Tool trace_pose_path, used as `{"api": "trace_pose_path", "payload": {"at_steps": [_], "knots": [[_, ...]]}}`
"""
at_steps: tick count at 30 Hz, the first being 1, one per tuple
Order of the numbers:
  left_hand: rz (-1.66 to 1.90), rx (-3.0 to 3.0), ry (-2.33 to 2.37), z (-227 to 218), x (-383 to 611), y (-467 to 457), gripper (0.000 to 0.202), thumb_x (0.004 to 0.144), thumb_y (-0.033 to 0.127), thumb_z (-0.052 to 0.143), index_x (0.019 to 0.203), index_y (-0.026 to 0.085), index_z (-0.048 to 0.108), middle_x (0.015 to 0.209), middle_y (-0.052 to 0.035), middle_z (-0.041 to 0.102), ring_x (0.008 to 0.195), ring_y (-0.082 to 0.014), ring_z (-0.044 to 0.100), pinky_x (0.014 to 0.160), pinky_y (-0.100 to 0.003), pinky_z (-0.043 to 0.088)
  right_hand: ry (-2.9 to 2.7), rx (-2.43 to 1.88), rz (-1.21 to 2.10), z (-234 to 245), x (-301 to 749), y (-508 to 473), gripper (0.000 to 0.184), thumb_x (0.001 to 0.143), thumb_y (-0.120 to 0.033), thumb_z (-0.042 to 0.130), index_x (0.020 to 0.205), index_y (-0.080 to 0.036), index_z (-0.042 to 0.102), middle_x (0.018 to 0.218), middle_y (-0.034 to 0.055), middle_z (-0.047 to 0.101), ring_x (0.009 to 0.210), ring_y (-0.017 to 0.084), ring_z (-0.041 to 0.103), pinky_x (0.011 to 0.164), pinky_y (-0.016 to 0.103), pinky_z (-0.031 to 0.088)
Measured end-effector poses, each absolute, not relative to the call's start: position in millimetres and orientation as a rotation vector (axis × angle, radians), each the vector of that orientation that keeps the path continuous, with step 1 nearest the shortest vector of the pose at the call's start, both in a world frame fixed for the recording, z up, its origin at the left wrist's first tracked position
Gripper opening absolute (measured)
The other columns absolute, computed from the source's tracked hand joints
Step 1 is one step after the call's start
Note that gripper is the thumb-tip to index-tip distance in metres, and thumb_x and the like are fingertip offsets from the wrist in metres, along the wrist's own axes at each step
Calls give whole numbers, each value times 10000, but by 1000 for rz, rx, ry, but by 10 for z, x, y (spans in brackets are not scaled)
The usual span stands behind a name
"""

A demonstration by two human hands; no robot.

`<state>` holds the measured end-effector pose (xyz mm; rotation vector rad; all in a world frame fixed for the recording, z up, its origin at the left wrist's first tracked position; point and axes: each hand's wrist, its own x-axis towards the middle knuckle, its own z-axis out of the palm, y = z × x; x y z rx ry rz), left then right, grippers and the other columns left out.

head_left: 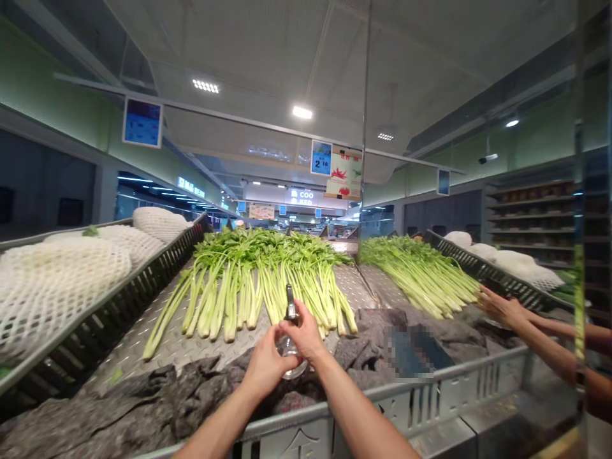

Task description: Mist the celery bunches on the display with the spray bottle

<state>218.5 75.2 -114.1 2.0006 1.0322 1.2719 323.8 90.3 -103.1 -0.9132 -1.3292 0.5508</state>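
Head view: a clear bottle (287, 346) is held upright in front of the row of celery (224, 299), just short of its cut stalk ends. The bottle looks glassy and see-through, with a rounded base catching pale highlights; its dark, narrow spray head (290, 305) rises above it and overlaps the celery stalks behind. Whether it contains liquid is hard to tell.

The left hand (265, 358) has its fingers partly curled around the lower body, thumb laid across the near face. The right hand (308, 335) grips higher, at the neck, its thumb over the front and fingers bent close around; the far fingertips of both hands are hidden.

In front of the celery lies crumpled dark cloth (201, 386), bordered by a grey slotted wall (406, 398). Left of the celery, a black crate (160, 271) holds white net-wrapped produce (64, 274). Right of the celery, a mirror panel (430, 210) reflects stalks and arms.
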Motion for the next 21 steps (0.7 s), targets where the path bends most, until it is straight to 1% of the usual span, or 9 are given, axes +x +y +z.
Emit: {"api": "trace_pose_path", "payload": {"at_steps": [3, 6, 11, 13, 16, 18, 21], "knots": [[1226, 2061, 1026, -1142, 2214, 727, 481, 505, 217, 611, 960, 138, 476, 992, -71, 573, 944, -218, 525, 837, -332, 398, -1323, -992, 458, -998, 3276, 823, 429, 607, -222, 552, 1024, -162, 473, 805, 3, 563, 708, 126, 533, 690, 251, 426], [1186, 2140, 1056, -1145, 2227, 708, 509, 496, 227, 618, 974, 130, 473, 1013, -81, 557, 960, -223, 509, 854, -341, 382, -1268, -1041, 326, -980, 3287, 762, 395, 628, -214, 506, 1015, -150, 458, 809, 11, 564, 687, 121, 525, 680, 249, 419], [1118, 2230, 984, -1149, 2233, 673, 594, 488, 174, 606, 1057, 142, 439, 1107, -89, 512, 1026, -220, 464, 897, -338, 347, -1221, -1173, 150, -1025, 3327, 771, 228, 606, -212, 488, 821, -146, 521, 702, 10, 558, 617, 128, 517, 624, 244, 413], [1089, 2231, 997, -1158, 2237, 665, 615, 485, 179, 613, 1070, 139, 429, 1127, -92, 497, 1040, -218, 452, 907, -329, 337, -1183, -1192, 83, -1040, 3371, 778, 222, 615, -214, 469, 819, -148, 525, 700, 16, 561, 624, 136, 523, 636, 250, 412], [1003, 2196, 1045, -1192, 2235, 684, 641, 479, 235, 642, 1073, 133, 421, 1116, -96, 499, 1013, -222, 467, 885, -318, 353, -1087, -1211, -1, -1039, 3447, 768, 262, 636, -238, 447, 868, -141, 520, 738, 40, 571, 679, 161, 535, 671, 271, 407], [951, 2177, 1059, -1220, 2228, 711, 618, 484, 275, 650, 1047, 131, 438, 1064, -89, 527, 962, -219, 493, 845, -310, 375, -1044, -1236, -34, -1030, 3483, 749, 274, 647, -254, 438, 881, -140, 521, 763, 55, 576, 723, 179, 540, 696, 286, 400], [941, 2178, 1057, -1240, 2219, 739, 537, 505, 283, 637, 995, 138, 471, 985, -65, 559, 898, -204, 512, 798, -298, 389, -1035, -1286, -75, -1022, 3492, 711, 262, 656, -260, 431, 872, -153, 531, 785, 63, 581, 765, 198, 538, 723, 307, 386]]}}
